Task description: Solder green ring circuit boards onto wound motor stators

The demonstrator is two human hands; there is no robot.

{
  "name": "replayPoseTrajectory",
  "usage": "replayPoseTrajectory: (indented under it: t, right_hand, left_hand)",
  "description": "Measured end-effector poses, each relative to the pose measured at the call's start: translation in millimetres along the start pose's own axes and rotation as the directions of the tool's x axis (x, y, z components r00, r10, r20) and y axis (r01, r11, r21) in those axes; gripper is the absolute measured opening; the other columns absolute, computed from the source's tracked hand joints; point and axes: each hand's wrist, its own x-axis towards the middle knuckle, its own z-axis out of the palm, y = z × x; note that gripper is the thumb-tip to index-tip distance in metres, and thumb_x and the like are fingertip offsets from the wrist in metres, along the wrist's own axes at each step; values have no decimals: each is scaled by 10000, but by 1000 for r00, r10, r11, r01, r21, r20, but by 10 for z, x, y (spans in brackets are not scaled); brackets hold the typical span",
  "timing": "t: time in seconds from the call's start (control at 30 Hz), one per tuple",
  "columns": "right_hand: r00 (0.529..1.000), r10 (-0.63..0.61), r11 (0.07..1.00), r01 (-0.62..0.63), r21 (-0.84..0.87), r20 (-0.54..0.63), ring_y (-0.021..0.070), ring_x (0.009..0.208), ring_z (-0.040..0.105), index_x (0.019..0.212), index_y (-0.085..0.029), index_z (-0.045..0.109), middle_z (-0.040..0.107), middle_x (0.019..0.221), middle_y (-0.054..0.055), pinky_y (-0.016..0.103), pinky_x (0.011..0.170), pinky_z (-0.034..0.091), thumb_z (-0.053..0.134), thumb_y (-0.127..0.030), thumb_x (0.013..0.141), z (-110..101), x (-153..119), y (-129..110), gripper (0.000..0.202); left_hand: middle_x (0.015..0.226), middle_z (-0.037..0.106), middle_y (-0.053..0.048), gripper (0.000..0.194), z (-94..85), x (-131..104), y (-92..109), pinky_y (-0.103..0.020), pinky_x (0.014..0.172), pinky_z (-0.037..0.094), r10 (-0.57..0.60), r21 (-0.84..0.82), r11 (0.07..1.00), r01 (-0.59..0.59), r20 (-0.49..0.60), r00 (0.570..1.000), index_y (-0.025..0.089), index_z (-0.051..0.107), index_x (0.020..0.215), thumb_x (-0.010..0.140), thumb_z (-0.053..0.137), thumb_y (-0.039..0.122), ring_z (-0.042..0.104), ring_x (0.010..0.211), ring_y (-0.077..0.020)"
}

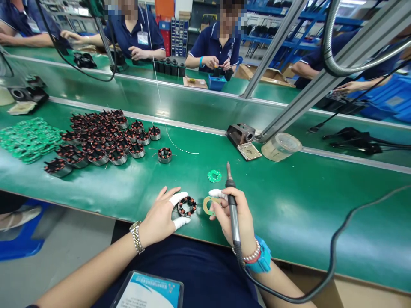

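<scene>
The wound stator [186, 214] lies by the tabletop [295, 201] edge nearest me, gripped by my left fingers [178, 198], the white-covered forefinger at its twelve o'clock and thumb at its six. Just beside it, at three o'clock, my right fingers [215, 193] pinch a pale ring board [205, 206], and that same hand holds the soldering iron [233, 211], tip towards twelve. A green circuit board [214, 176] lies between one and two o'clock from the stator, a lone stator [165, 158] at eleven, clustered stators [98, 155] at ten; farther round that way, piled green boards [30, 139]. At two stands a clear tub [281, 147].
</scene>
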Motion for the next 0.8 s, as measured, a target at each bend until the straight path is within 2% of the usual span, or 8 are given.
replayPoseTrajectory:
  t: [0.1, 0.2, 0.33, 0.47, 0.57, 0.63, 0.73, 0.8]
  right_hand:
    - [987, 118, 951, -144, 274, 110, 112, 659, 596, 1008, -281, 377, 559, 935, 20, 244, 510, 553, 587, -231, 769, 70, 14, -83, 322]
    - [973, 119, 933, -177, 314, 197, 140, 753, 600, 1039, -277, 383, 565, 895, 20, 282, 614, 560, 655, -259, 721, 36, 25, -97, 419]
    - [980, 65, 980, -97, 171, 187, 153, 840, 621, 1007, -263, 426, 565, 1035, 54, 322, 763, 536, 658, -289, 724, -19, 15, -12, 367]
    - [972, 47, 994, -68, 82, 232, 163, 846, 642, 1045, -272, 387, 600, 1019, 51, 339, 760, 535, 567, -304, 794, -12, 39, 12, 311]
    - [972, 29, 982, 17, -190, 235, 169, 786, 651, 1065, -257, 402, 631, 933, 44, 318, 707, 542, 551, -266, 799, -2, 67, -39, 304]
    - [963, -18, 945, 104, -311, 268, 185, 849, 645, 1088, -249, 405, 631, 969, 57, 317, 741, 532, 576, -251, 783, 8, 70, -73, 349]
    - [938, -119, 942, 210, -263, 327, 199, 935, 623, 1111, -242, 388, 611, 1032, 68, 320, 808, 514, 624, -304, 752, 33, 54, -92, 434]
    - [923, -137, 934, 242, -263, 359, 192, 855, 639, 1086, -236, 408, 618, 962, 50, 298, 750, 528, 652, -341, 723, 47, 47, -93, 449]
  left_hand:
    - [1166, 565, -155, 524, 26, -14, 2, -547, 1010, 287, 2, 25, 1000, -1, -25, 1000, 172, 462, 1169, 702, 638, 332, 445, 1184, -273]
    - [1128, 584, -150, 546, 66, -17, 9, -550, 1008, 289, 0, 35, 999, 3, -69, 998, 162, 482, 1154, 685, 652, 385, 462, 1159, -286]
    - [1133, 577, -156, 526, 85, -8, 12, -544, 1006, 294, -11, 16, 1000, 12, -79, 997, 154, 507, 1128, 682, 657, 388, 490, 1122, -283]
    - [1169, 568, -116, 543, 47, 2, -6, -510, 1035, 271, 73, -62, 996, -69, 50, 996, 200, 470, 1184, 694, 655, 345, 471, 1153, -250]
    - [1190, 558, -104, 550, 21, 13, -17, -502, 1053, 242, 78, -102, 992, -68, 101, 992, 206, 444, 1200, 703, 645, 333, 471, 1156, -238]
    - [1206, 546, -103, 565, 19, 19, -13, -500, 1060, 228, 70, -121, 991, -56, 114, 991, 204, 426, 1206, 702, 645, 334, 473, 1155, -234]
    - [1204, 543, -119, 614, 36, 23, 4, -520, 1055, 219, 39, -107, 994, -28, 97, 995, 193, 434, 1191, 658, 677, 376, 440, 1185, -257]
    - [1170, 565, -121, 584, 50, 21, 14, -537, 1047, 217, 25, -90, 996, -18, 79, 997, 191, 474, 1148, 643, 686, 393, 432, 1188, -273]
